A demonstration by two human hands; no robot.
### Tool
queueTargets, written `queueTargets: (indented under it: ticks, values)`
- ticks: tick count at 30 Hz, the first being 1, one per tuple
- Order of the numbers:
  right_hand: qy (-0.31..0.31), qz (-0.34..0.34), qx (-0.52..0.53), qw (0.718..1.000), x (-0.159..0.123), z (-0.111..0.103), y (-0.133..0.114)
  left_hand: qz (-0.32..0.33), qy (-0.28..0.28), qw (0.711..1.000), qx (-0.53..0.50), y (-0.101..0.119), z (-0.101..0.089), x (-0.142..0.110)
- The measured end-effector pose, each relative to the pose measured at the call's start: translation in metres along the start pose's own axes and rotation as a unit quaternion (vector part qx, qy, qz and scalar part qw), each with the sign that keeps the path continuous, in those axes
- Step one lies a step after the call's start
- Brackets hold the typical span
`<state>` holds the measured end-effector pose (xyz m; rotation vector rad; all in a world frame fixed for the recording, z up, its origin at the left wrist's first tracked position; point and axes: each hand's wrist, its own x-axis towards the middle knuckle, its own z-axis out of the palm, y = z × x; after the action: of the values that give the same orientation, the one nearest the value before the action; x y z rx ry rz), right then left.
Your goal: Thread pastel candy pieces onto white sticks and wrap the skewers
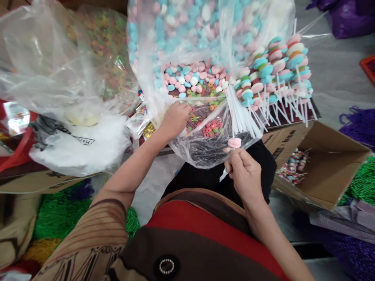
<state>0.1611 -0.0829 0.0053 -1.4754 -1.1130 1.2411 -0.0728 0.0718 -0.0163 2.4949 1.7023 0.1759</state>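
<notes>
"Grey floor (331, 78) shows at the right; what's nearest?"

"Right hand (244, 169), lower centre-right, thumb and finger pinching below a pink candy (234, 143) on a white stick (233, 130)."

"Handled best how?"

"Probably a light pinch close under the candy, stick straight, so nothing cracks."

"Which way does it point?"

"Long axis runs roughly up the frame, visible end apparently toward the top; the candy sits crosswise."

"Left hand (176, 118)?"

"Centre, fingers bent at the coloured rings (212, 128); I cannot tell whether they grip any."

"Farther?"

"Loaded skewers (266, 71) upper right, candy discs (202, 75) upper centre."
</notes>
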Motion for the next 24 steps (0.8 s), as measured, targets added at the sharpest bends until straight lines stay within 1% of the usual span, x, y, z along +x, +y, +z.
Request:
queueTargets:
  ticks: [3, 6, 9, 12, 15, 17, 18, 19, 20, 21, 22, 23, 24]
  values:
    - [-0.006, 0.002, -0.003, 1.0, -0.001, 0.001, -0.001, 0.024, 0.007, 1.0, -0.015, -0.002, 0.004, 0.003]
    - [-0.014, 0.003, -0.011, 1.0, -0.001, 0.001, -0.001, 0.022, 0.014, 0.998, -0.049, -0.007, 0.005, 0.005]
    - [-0.025, 0.007, -0.015, 1.0, -0.001, 0.001, -0.002, 0.011, -0.009, 0.998, -0.068, -0.01, 0.002, 0.004]
    - [-0.031, 0.007, -0.018, 0.999, -0.002, 0.002, -0.001, 0.002, -0.024, 0.998, -0.064, -0.011, -0.001, 0.0]
    - [-0.031, 0.002, -0.023, 0.999, -0.002, 0.002, -0.003, -0.018, -0.01, 0.997, -0.079, -0.011, -0.003, -0.005]
    - [-0.037, -0.004, -0.027, 0.999, -0.002, 0.002, -0.006, -0.045, 0.021, 0.988, -0.148, -0.011, -0.005, -0.008]
    - [-0.045, -0.005, -0.029, 0.999, -0.002, 0.002, -0.008, -0.063, 0.045, 0.974, -0.212, -0.01, -0.006, -0.01]
    - [-0.057, -0.005, -0.03, 0.998, -0.002, 0.002, -0.01, -0.082, 0.069, 0.95, -0.295, -0.008, -0.007, -0.012]
    - [-0.07, -0.003, -0.031, 0.997, -0.002, 0.003, -0.012, -0.099, 0.089, 0.912, -0.389, -0.005, -0.008, -0.014]
    - [-0.083, -0.001, -0.032, 0.996, -0.001, 0.004, -0.014, -0.116, 0.101, 0.861, -0.484, -0.001, -0.008, -0.016]
    - [-0.092, -0.003, -0.035, 0.995, 0.0, 0.006, -0.016, -0.128, 0.102, 0.805, -0.57, 0.005, -0.008, -0.018]
    - [-0.098, -0.008, -0.04, 0.994, 0.0, 0.007, -0.018, -0.138, 0.098, 0.75, -0.639, 0.012, -0.007, -0.02]
    - [-0.101, -0.017, -0.046, 0.994, 0.001, 0.009, -0.019, -0.144, 0.09, 0.703, -0.691, 0.019, -0.006, -0.021]
